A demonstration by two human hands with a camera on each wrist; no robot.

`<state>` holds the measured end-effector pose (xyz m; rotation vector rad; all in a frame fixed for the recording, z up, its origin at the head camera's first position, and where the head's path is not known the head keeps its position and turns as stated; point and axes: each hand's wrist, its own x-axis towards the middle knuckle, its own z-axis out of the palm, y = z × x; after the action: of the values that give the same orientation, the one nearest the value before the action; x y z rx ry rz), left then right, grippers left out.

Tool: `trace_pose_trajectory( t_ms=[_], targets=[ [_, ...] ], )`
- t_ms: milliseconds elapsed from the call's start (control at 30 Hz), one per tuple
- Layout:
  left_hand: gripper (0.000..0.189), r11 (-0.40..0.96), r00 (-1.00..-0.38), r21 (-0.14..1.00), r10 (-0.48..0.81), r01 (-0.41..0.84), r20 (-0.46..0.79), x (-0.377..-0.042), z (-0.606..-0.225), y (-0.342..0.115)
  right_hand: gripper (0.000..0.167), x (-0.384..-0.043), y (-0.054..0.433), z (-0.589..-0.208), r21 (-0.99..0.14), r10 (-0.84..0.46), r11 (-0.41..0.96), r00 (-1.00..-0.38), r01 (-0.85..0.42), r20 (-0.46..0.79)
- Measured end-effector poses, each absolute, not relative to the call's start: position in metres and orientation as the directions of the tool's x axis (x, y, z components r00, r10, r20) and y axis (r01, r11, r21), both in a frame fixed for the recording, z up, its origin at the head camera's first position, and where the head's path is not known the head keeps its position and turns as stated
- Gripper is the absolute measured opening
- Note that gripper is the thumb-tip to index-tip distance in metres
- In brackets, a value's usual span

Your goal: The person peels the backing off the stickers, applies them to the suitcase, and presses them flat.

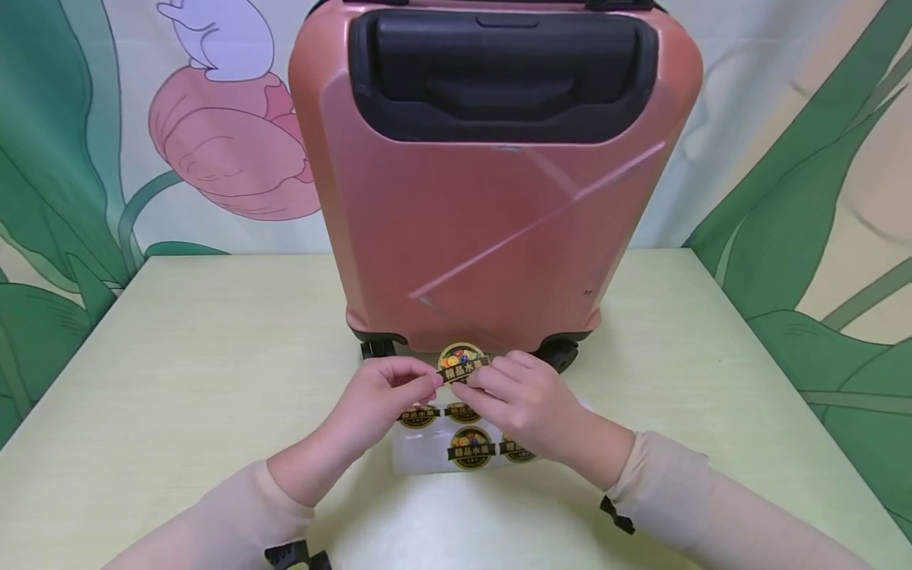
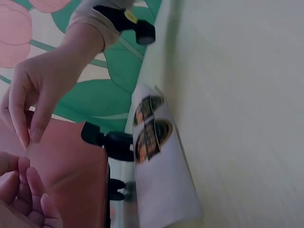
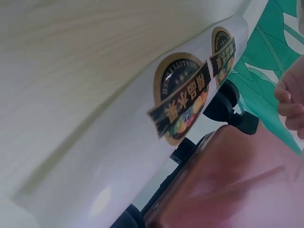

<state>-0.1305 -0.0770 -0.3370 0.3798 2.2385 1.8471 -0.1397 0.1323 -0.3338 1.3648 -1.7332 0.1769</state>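
Observation:
A round black-and-gold fruit sticker (image 1: 459, 360) with a banner across it is held up between both hands, in front of the suitcase's lower edge. The left hand (image 1: 388, 393) pinches its left side between thumb and finger. On the other side, the right hand (image 1: 523, 402) grips the sticker's right edge and covers part of it. Below them a white sticker sheet (image 1: 423, 455) lies on the table, bearing several matching stickers (image 1: 472, 448). The right wrist view shows one sheet sticker (image 3: 183, 97) closely, and the sheet appears curved there.
A pink hard-shell suitcase (image 1: 492, 222) stands upright on the table just beyond the hands, its black wheels (image 1: 559, 352) touching the tabletop. The pale table (image 1: 214, 348) extends to both sides. Behind hangs a cloth (image 1: 228, 142) printed with leaves and flowers.

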Motion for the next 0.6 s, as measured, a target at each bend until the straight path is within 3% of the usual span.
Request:
trace_pose_trajectory(
  t_ms=[167,233,300,400,500,600],
  targets=[
    [0.010,0.278,-0.923,0.927,0.358,0.251,0.143,-0.131,-0.336,-0.083,0.016,-0.141,0.139,-0.333,0.357,-0.693,0.364,0.006,-0.860,0.721],
    [0.009,0.285,-0.926,0.920,0.341,0.268,0.164,-0.132,-0.334,-0.087,0.019,-0.140,0.143,-0.334,0.265,-0.661,0.387,-0.066,-0.883,0.747],
    [0.009,0.287,-0.932,0.920,0.320,0.268,0.172,-0.133,-0.331,-0.090,0.021,-0.140,0.146,-0.335,0.105,-0.599,0.427,-0.194,-0.898,0.777],
    [0.009,0.293,-0.936,0.923,0.317,0.251,0.154,-0.134,-0.330,-0.092,0.018,-0.138,0.147,-0.335,-0.223,-0.467,0.467,-0.453,-0.856,0.759],
    [0.010,0.297,-0.934,0.922,0.325,0.248,0.146,-0.134,-0.329,-0.092,0.018,-0.136,0.145,-0.330,-0.519,-0.364,0.465,-0.689,-0.717,0.627],
    [0.009,0.300,-0.932,0.917,0.325,0.263,0.161,-0.134,-0.328,-0.091,0.017,-0.135,0.143,-0.324,-0.705,-0.311,0.454,-0.838,-0.545,0.448]
  ],
)
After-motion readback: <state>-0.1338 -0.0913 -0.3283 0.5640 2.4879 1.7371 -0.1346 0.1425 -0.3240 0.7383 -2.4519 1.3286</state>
